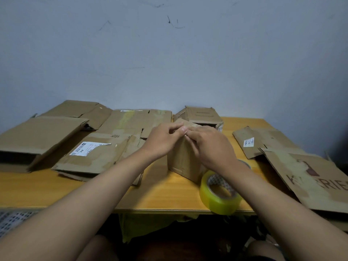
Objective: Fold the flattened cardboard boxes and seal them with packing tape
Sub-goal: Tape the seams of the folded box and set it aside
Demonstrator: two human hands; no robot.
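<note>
Two hands: my left hand [163, 139] and right hand [211, 146] meet on top of the small box [183, 162], fingers curled, pinching its top flaps.
Box: upright at mid-counter [169, 193], the tape roll [219, 193] touching its near corner.
Progress: one folded box [199, 115] behind; I judge this top still unsealed; flattened boxes [98, 153] wait.
Hidden: flap seam, any tape end.
</note>
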